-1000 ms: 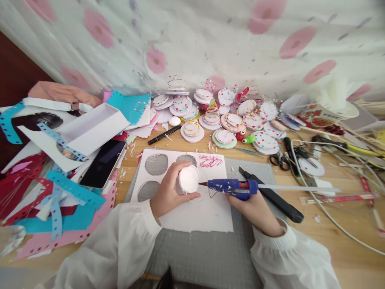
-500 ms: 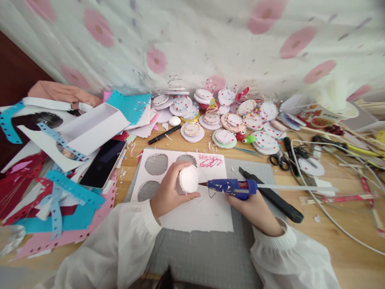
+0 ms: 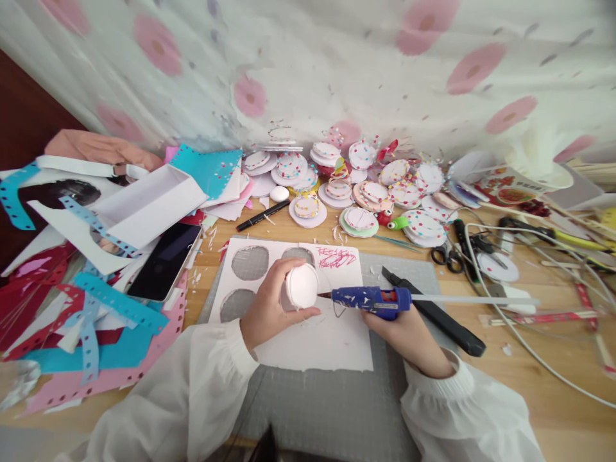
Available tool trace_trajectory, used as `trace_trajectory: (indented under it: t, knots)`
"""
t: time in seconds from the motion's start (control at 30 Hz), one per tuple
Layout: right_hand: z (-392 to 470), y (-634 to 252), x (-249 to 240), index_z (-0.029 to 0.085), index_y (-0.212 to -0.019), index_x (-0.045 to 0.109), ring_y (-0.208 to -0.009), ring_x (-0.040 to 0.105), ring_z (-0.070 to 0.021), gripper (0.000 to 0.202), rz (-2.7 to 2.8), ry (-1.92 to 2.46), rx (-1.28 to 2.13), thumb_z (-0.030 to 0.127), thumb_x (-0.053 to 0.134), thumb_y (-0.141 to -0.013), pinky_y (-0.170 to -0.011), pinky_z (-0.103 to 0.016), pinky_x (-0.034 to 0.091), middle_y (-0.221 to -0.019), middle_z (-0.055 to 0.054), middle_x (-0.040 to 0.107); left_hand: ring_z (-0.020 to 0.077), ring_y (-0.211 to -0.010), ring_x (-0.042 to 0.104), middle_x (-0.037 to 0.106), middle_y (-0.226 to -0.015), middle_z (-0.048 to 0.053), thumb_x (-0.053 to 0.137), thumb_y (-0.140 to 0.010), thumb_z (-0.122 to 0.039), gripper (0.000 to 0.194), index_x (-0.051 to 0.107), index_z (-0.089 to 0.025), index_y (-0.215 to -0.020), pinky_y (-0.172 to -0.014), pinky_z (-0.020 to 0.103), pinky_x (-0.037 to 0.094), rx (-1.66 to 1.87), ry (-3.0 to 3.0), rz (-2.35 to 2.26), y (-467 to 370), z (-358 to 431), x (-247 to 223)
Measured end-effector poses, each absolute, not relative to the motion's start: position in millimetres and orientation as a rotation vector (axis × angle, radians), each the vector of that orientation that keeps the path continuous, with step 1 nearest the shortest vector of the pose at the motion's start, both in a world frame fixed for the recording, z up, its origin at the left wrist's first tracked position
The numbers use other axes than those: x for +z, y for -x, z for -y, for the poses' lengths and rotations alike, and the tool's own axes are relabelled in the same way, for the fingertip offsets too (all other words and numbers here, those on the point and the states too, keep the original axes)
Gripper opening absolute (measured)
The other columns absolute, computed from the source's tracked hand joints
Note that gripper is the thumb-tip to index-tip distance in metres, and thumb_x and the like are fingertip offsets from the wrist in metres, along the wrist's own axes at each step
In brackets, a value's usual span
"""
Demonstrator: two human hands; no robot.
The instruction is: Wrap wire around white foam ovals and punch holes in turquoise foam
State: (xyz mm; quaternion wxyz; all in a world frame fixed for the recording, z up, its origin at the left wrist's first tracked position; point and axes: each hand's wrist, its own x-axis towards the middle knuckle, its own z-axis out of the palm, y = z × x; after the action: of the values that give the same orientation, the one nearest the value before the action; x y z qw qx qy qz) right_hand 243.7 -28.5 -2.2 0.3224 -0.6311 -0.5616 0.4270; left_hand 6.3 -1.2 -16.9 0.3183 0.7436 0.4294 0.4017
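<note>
My left hand (image 3: 270, 301) grips a small round white paper piece (image 3: 303, 287) between thumb and fingers, its round face turned up. In my right hand (image 3: 409, 337) is a blue glue gun (image 3: 370, 300), with a clear glue stick (image 3: 471, 299) sticking out of its back end. The gun's metal tip points left and is at the right edge of the round piece; whether they touch I cannot tell. Beneath both hands lies a white sheet (image 3: 312, 350) with round holes cut in it, on a grey cutting mat (image 3: 332, 404).
A black utility knife (image 3: 443, 317) lies right of the sheet. Decorated paper discs (image 3: 308, 208) are piled at the back, near a black marker (image 3: 262, 216). Paper scraps (image 3: 120, 305), a white box (image 3: 149, 205) and a phone (image 3: 166, 261) are at left; scissors (image 3: 447, 258) and a cable (image 3: 520, 346) at right.
</note>
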Motion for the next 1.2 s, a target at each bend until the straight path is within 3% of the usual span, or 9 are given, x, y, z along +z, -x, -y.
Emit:
trace_trajectory:
  t: [1.2]
  knots:
    - [29.2, -244.3, -1.3, 0.022, -0.056, 0.055, -0.05, 0.052, -0.0151, 0.006, 1.509, 1.635, 1.134, 0.025, 0.056, -0.061, -0.049, -0.028, 0.047, -0.056, 0.002, 0.06, 0.0293, -0.114, 0.051, 0.052, -0.12, 0.01, 0.081, -0.063, -0.041, 0.075, 0.042, -0.026, -0.125, -0.097, 0.048, 0.041, 1.085, -1.921, -1.169, -7.2, 1.2, -16.7]
